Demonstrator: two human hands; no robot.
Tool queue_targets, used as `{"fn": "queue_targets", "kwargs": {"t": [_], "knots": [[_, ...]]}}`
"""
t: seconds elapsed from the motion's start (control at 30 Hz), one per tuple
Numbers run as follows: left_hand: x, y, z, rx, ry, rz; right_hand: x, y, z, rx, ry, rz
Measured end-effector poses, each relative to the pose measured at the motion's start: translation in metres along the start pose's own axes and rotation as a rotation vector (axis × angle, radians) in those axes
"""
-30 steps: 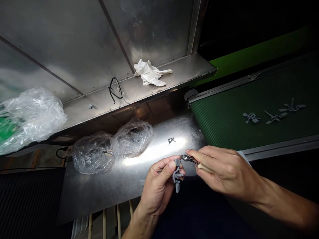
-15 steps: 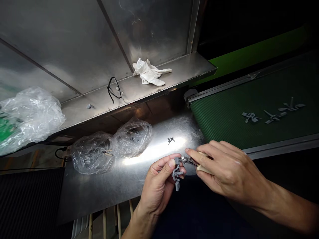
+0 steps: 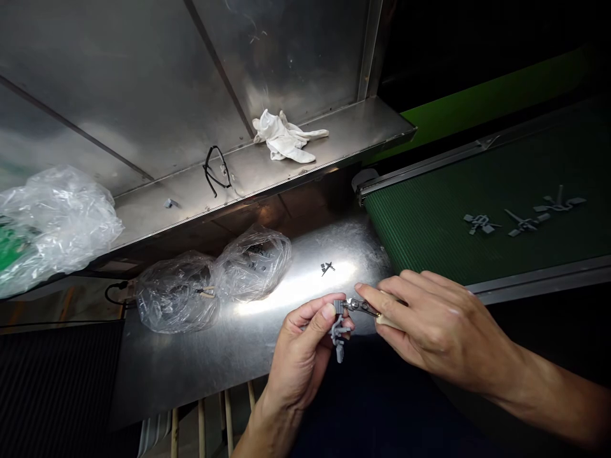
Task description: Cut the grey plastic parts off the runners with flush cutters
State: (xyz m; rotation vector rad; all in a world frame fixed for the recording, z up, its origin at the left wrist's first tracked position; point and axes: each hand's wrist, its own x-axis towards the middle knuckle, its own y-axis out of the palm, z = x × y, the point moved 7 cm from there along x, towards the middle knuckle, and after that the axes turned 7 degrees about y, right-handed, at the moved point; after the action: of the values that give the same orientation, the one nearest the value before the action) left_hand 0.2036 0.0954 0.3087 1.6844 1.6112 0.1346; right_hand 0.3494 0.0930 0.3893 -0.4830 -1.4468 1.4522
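As left hand (image 3: 300, 353) hides it, grey part (image 3: 338, 337), pliers (image 3: 361, 307)

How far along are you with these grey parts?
Done, it seems: three grey plastic pieces lie on the green conveyor belt. In hand: the left hand holds another grey piece, and the right hand holds small pliers with their tips at its top. Left, perhaps: two clear plastic bags on the steel table seem to hold more pieces; how many cannot be told.

Left hand (image 3: 301, 356) and right hand (image 3: 436, 327) close together, both grips closed
Right forearm (image 3: 548, 397) angled in from the side, left wrist (image 3: 267, 426) upright
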Motion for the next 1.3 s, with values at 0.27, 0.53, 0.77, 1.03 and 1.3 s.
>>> {"fn": "queue_targets", "kwargs": {"t": [0.27, 0.53, 0.77, 1.03, 1.3], "knots": [[0.002, 0.001, -0.003, 0.013, 0.011, -0.007, -0.001, -0.002, 0.001, -0.036, -0.014, -0.009], [0.003, 0.0, -0.001, 0.039, 0.015, -0.003, -0.001, 0.0, 0.001, -0.02, -0.046, -0.008], [0.003, 0.005, 0.0, -0.036, -0.021, 0.002, -0.003, 0.006, -0.007, 0.13, -0.032, -0.03], [0.003, 0.005, -0.002, -0.05, -0.018, 0.016, -0.004, 0.008, -0.015, 0.221, 0.041, -0.036], [0.004, 0.006, -0.001, -0.054, -0.027, 0.009, 0.003, 0.001, -0.008, 0.083, 0.035, -0.003]]}}
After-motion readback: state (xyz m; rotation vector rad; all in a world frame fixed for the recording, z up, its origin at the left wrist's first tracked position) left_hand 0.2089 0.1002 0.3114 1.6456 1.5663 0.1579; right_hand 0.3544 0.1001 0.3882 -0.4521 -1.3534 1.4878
